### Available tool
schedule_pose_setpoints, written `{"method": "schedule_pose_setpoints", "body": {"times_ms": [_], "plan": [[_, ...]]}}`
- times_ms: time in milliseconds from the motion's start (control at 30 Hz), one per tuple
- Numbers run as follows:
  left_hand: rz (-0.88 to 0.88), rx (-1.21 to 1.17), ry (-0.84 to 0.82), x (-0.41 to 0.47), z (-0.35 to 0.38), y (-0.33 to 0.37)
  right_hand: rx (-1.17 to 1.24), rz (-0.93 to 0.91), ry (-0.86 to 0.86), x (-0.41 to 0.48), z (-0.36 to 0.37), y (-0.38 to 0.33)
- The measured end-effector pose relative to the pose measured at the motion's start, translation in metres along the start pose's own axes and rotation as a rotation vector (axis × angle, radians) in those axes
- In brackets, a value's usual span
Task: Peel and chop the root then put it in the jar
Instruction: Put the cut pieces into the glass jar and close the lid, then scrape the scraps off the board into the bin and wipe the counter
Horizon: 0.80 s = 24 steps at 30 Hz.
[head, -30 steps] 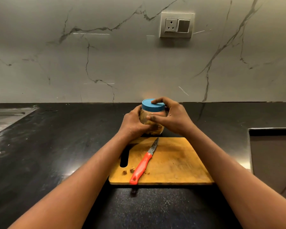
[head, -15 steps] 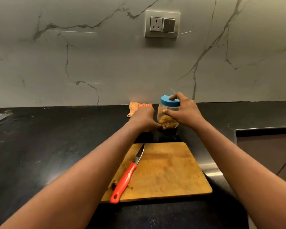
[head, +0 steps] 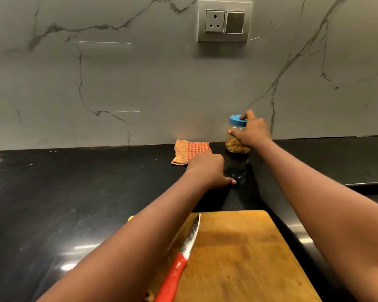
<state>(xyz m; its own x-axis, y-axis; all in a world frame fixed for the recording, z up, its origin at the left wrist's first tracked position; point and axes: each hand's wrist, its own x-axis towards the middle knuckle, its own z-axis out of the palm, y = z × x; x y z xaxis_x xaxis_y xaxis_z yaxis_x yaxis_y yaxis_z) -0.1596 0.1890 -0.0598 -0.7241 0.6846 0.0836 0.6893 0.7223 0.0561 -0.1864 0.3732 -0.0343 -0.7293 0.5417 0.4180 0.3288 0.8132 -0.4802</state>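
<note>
A clear jar (head: 235, 138) with a blue lid stands on the black counter by the back wall, with chopped yellowish root pieces in its lower part. My right hand (head: 252, 131) grips it, thumb across the front and a finger on the lid. My left hand (head: 207, 170) is off the jar, in front of it and to its left, low over the counter with loosely curled fingers and nothing in it. A knife with a red handle (head: 179, 264) lies on the wooden cutting board (head: 244, 258) near me, blade pointing away.
An orange checked cloth (head: 188, 150) lies by the wall left of the jar. A socket and switch plate (head: 225, 21) is on the marble wall. A recessed hob or sink edge (head: 371, 186) lies at the right.
The jar has gone from above the board's far edge to the back of the counter by the wall. My left hand has let go of it; my right hand still holds it.
</note>
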Motion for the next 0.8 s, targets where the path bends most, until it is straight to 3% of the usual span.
{"method": "schedule_pose_setpoints", "body": {"times_ms": [400, 500, 667, 800], "plan": [[-0.018, -0.047, -0.009, -0.008, -0.005, -0.008, 0.023, 0.049, -0.057, 0.014, 0.009, -0.01], [-0.031, -0.054, 0.08, -0.015, -0.009, -0.018, 0.014, 0.052, -0.061, 0.003, -0.002, -0.012], [-0.083, -0.008, 0.21, -0.041, -0.022, -0.036, -0.073, -0.015, -0.072, -0.036, -0.029, -0.016], [-0.102, -0.002, 0.212, -0.077, -0.03, -0.04, -0.133, -0.149, -0.097, -0.095, -0.045, -0.018]]}}
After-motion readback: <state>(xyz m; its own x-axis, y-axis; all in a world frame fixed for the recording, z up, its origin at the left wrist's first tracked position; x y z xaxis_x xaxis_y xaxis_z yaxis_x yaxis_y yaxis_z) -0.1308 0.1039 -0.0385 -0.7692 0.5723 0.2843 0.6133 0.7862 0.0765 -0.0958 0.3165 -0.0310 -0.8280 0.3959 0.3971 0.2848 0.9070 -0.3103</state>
